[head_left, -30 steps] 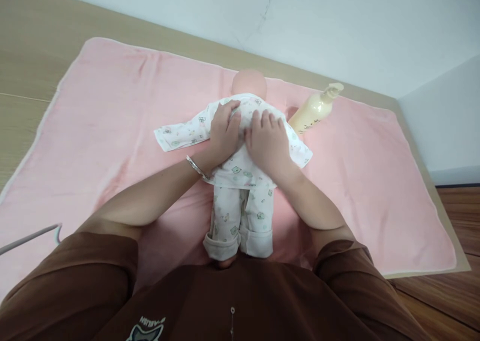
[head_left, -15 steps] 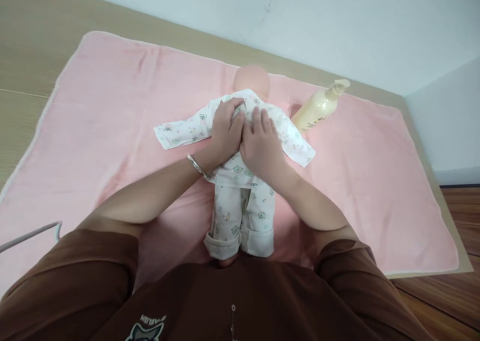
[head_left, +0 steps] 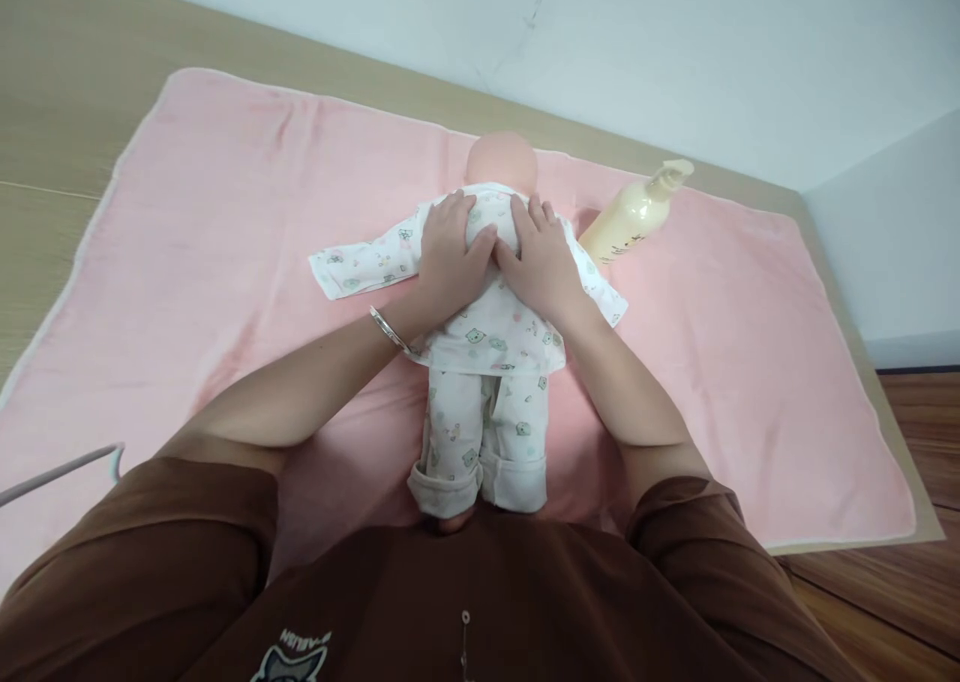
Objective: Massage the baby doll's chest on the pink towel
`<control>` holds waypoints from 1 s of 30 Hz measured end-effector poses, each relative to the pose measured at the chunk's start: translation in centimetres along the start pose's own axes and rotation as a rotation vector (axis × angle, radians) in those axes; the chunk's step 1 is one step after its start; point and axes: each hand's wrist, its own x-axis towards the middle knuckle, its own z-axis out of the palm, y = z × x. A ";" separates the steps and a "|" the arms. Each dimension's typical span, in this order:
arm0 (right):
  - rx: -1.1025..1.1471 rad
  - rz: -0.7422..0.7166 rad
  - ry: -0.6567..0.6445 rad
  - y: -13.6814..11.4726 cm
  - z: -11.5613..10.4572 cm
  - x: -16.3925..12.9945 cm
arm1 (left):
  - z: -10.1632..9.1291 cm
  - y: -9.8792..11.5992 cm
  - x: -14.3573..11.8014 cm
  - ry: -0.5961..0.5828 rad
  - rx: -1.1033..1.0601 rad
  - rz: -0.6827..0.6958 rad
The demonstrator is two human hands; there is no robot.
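The soft baby doll in white printed pyjamas [head_left: 486, 362] lies flat in the middle of the pink fleece blanket [head_left: 225, 262], straight ahead of the person, its long axis running directly away from the body: cuffed feet almost against the brown shirt [head_left: 480, 602], bald head [head_left: 501, 160] at the far end toward the pale wall [head_left: 675, 52]. Both hands rest on the upper torso, side by side just below the head. The left hand [head_left: 452, 254] lies flat with fingers loosely spread over the doll's left-hand shoulder area, a thin metal bangle [head_left: 388, 328] on its wrist; the right hand [head_left: 541, 262] mirrors it, palm down, fingers spread. The thumbs meet or nearly meet along the doll's midline, and neither hand pinches the cloth, as far as I can see; they press on it. Both arms reach about equally far, so neither is clearly nearer. One empty-looking sleeve [head_left: 360, 262] stretches out to the left across the blanket, at right angles to the body. A cream pump bottle [head_left: 634, 220] lies tilted on the blanket near the right hand, apart from the doll's other sleeve. The blanket covers a light wooden tabletop [head_left: 60, 112].
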 end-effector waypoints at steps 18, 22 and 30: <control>-0.010 0.020 0.037 0.9 -0.3 0.6 | -0.4 2.9 -1.4 -0.221 0.185 0.045; -0.064 -0.017 0.054 -0.7 -0.4 -1.5 | -0.8 1.3 0.8 -0.231 0.111 0.009; 0.024 0.011 0.002 1.3 -0.4 1.2 | -0.2 2.8 -1.9 -0.122 0.130 0.026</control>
